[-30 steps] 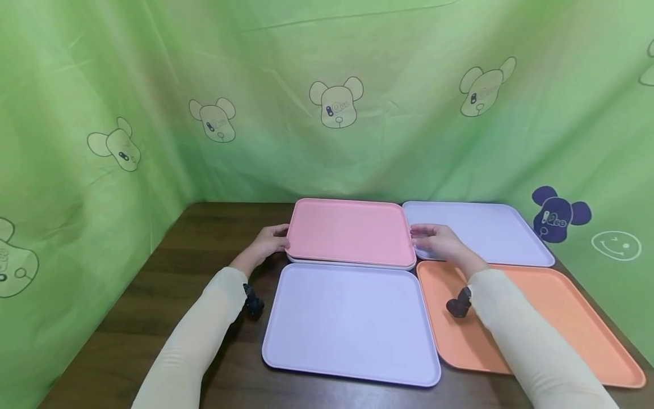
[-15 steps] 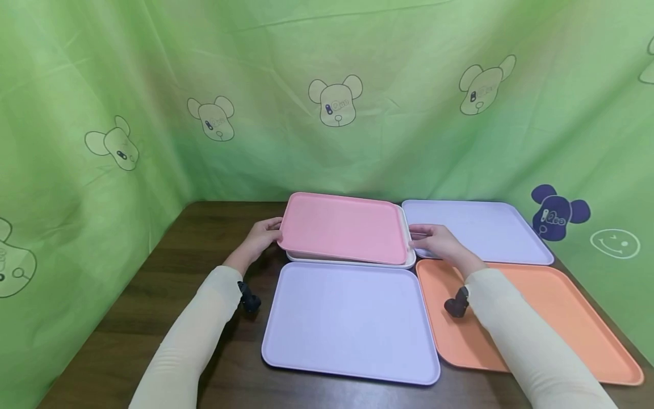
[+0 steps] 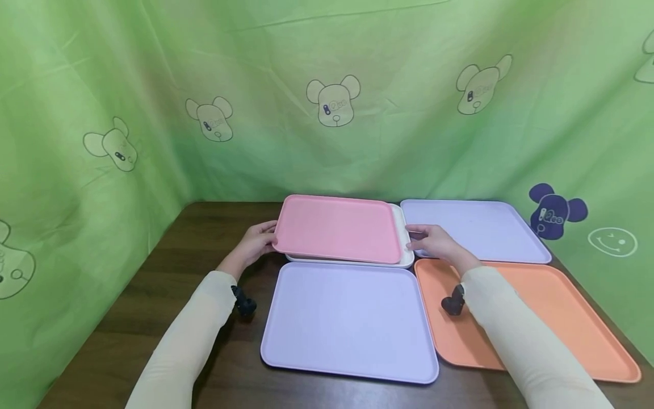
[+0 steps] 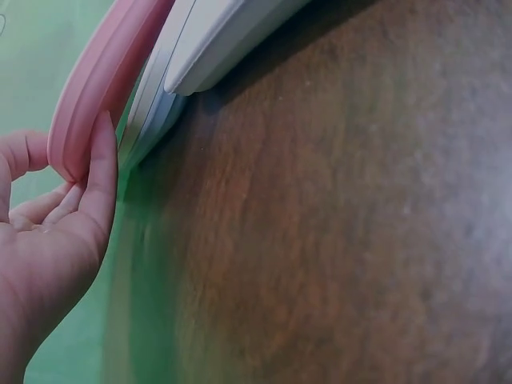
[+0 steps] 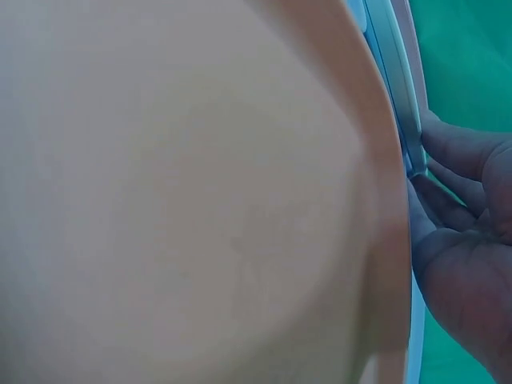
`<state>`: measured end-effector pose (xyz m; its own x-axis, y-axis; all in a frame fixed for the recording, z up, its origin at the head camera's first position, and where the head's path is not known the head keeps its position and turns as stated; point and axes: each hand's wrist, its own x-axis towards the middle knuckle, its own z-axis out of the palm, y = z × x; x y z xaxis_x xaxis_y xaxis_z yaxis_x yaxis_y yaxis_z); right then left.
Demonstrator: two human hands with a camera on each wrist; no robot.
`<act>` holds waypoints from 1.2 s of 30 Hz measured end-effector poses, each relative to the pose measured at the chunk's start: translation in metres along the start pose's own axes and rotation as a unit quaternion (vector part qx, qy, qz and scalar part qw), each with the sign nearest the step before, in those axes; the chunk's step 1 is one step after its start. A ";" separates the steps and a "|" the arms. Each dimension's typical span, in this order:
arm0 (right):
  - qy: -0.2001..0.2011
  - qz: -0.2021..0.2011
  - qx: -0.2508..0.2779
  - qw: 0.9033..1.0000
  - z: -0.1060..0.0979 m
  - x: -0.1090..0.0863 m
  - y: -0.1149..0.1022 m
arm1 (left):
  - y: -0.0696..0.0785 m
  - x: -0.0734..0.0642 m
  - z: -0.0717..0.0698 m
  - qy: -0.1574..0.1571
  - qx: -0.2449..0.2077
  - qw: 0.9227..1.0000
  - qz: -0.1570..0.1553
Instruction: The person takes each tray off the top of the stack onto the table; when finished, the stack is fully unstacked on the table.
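Observation:
My left hand [image 3: 255, 244] pinches the left edge of a pink rectangular tray [image 3: 337, 230]. In the left wrist view, the thumb and fingers clasp the pink rim [image 4: 84, 104], which stands apart from the pale tray edge below it. Under the pink tray lies a white tray [image 3: 403, 236], mostly hidden, showing along its right and front edges. My right hand [image 3: 434, 241] holds the white tray's right edge. The right wrist view has the thumb of this hand [image 5: 472, 232] at the rim and the other fingers bent beneath it.
A lavender tray [image 3: 349, 324] lies in front of the stack, and another lavender tray [image 3: 475, 230] lies behind my right hand. An orange tray [image 3: 557, 318] sits under my right forearm. Dark wooden table [image 3: 153, 284] shows at left; a green printed curtain [image 3: 265, 153] hangs behind.
The pink tray has lifted at its left side and slid left with my left hand, uncovering the white tray's right strip. My right hand has stayed at the stack's right edge.

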<state>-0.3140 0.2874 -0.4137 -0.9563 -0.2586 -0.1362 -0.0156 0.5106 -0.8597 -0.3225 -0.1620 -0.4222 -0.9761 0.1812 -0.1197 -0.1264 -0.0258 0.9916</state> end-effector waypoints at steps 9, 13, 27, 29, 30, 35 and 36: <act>-0.013 -0.008 -0.001 1.000 0.000 0.001 0.000 | -0.004 -0.006 -0.006 -0.006 -0.047 0.999 -0.004; -0.014 -0.002 0.000 1.000 0.000 0.001 0.000 | -0.003 -0.009 -0.008 0.004 -0.057 0.998 0.007; -0.016 0.018 0.003 1.000 -0.003 0.001 0.002 | -0.001 -0.015 -0.016 0.006 -0.046 0.999 -0.017; -0.015 0.021 0.005 1.000 -0.003 0.002 0.003 | -0.002 -0.015 -0.016 0.020 -0.054 0.998 -0.020; -0.016 0.020 0.003 1.000 -0.003 0.002 0.003 | -0.003 -0.015 -0.016 0.027 -0.058 0.998 -0.021; -0.014 0.018 0.003 1.000 -0.004 0.001 0.003 | -0.006 -0.013 -0.016 0.069 -0.078 0.994 -0.018; -0.014 0.018 0.003 1.000 -0.004 0.000 0.003 | -0.006 -0.013 -0.017 0.074 -0.079 0.994 -0.015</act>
<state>-0.3155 0.2921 -0.4145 -0.9479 -0.2622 -0.1807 0.0209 0.5150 -0.8570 -0.3119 -0.1807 -0.4273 -0.9854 0.0372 -0.1664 -0.1704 -0.1785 0.9691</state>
